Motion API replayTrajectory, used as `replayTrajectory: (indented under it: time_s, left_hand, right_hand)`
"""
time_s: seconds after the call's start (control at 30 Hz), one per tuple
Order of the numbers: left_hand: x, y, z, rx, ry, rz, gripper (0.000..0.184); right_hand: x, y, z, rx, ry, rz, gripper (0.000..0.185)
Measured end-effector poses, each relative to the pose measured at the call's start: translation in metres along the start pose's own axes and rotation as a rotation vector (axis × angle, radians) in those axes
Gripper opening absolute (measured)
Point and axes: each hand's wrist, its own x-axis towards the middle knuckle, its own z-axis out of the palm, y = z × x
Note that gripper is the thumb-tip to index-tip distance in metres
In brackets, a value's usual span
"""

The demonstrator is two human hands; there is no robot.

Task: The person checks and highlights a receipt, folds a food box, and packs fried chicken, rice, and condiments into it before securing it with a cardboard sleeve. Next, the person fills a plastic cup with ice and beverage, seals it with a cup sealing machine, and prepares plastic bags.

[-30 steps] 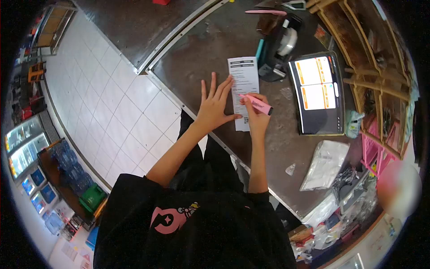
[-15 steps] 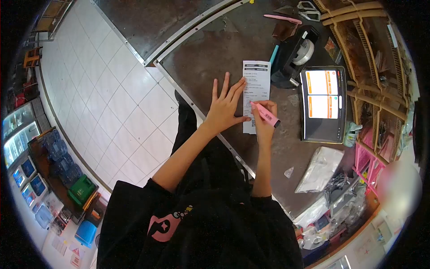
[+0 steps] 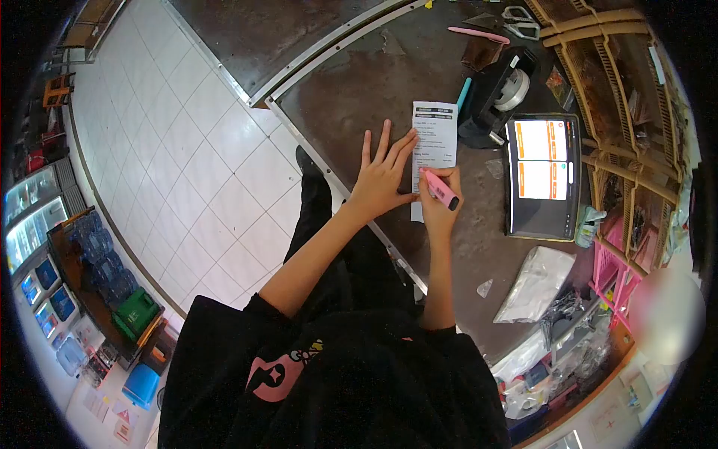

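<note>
A long printed paper slip (image 3: pixel 436 138) lies on the dark table (image 3: pixel 351 97). My left hand (image 3: pixel 383 176) is spread, its fingertips and thumb resting at the slip's left edge. In my right hand (image 3: pixel 443 206) is a pink highlighter (image 3: pixel 440 189) with a dark end. Its tip points down at the lower part of the slip, though contact with the paper is too small to tell. My fingers partly cover the slip's lower portion.
A black tape dispenser (image 3: pixel 493 97) stands beyond the slip, near a teal pen (image 3: pixel 464 93). To the right are a lit tablet (image 3: pixel 542 176), a white plastic packet (image 3: pixel 534 284) and wicker racks (image 3: pixel 613 97). A pink pen (image 3: pixel 479 34) and scissors (image 3: pixel 521 22) lie at the back.
The highlighter has tilted slightly in my right hand, its dark end shifting left and up. My left hand stays spread at the slip. The whole view has shifted a little.
</note>
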Motion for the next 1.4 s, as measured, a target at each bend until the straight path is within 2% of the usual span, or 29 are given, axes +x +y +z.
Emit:
replayTrajectory:
  time_s: [0.1,0.17,0.3,0.37,0.47,0.6,0.67,0.8,0.87,0.9,0.97,1.1,1.13,1.23,1.33,1.4]
  left_hand:
    - [-0.002,0.000,0.000,0.007,-0.017,0.000,0.104]
    - [0.002,0.001,0.000,0.014,-0.026,-0.005,0.105]
    - [-0.002,0.004,-0.003,0.008,-0.008,-0.007,0.104]
    - [0.000,0.005,-0.005,-0.013,0.018,-0.011,0.103]
    - [-0.001,0.004,-0.004,-0.011,0.020,-0.011,0.103]
    - [-0.001,0.001,-0.003,0.004,0.002,-0.003,0.102]
    - [-0.002,0.001,-0.001,0.013,-0.016,-0.006,0.102]
    - [-0.002,0.000,0.000,0.010,-0.004,0.000,0.101]
    - [-0.001,-0.002,-0.001,0.009,0.003,0.005,0.101]
    - [-0.001,-0.001,-0.001,0.010,-0.006,0.002,0.101]
    - [-0.003,0.002,-0.001,0.006,-0.015,0.005,0.101]
    - [-0.001,-0.002,-0.002,-0.003,-0.011,-0.006,0.101]
    - [-0.002,-0.001,-0.001,0.011,-0.018,0.000,0.101]
    - [-0.002,0.000,-0.001,0.011,-0.018,-0.008,0.101]
    - [-0.002,0.001,-0.001,0.005,-0.006,-0.004,0.101]
    - [-0.001,0.000,-0.001,-0.001,0.001,0.000,0.101]
  right_hand:
    - [0.003,0.007,-0.006,0.031,0.025,0.034,0.015]
    - [0.009,0.006,-0.009,0.266,0.105,0.179,0.018]
    - [0.021,0.006,-0.006,0.125,0.111,0.208,0.020]
    - [0.022,0.013,0.004,0.074,0.082,0.008,0.018]
    - [0.019,0.020,0.007,0.015,0.163,-0.010,0.019]
    - [0.017,0.018,0.010,-0.034,0.149,0.006,0.019]
    - [0.018,0.023,0.012,-0.016,0.179,-0.068,0.018]
    - [0.017,0.017,0.013,0.028,0.179,-0.014,0.018]
    - [0.016,0.016,0.016,-0.102,0.161,-0.141,0.018]
    - [0.015,0.017,0.015,-0.105,0.166,-0.140,0.018]
    - [0.015,0.019,0.012,0.236,0.206,0.160,0.017]
    - [-0.008,0.044,0.000,0.119,0.202,0.052,0.016]
    - [-0.017,0.047,-0.003,0.053,0.061,0.183,0.014]
    - [-0.019,0.033,0.011,0.003,0.088,0.147,0.015]
    - [-0.013,0.012,0.014,0.201,0.207,0.028,0.014]
    - [-0.014,0.012,0.012,0.037,0.179,-0.012,0.015]
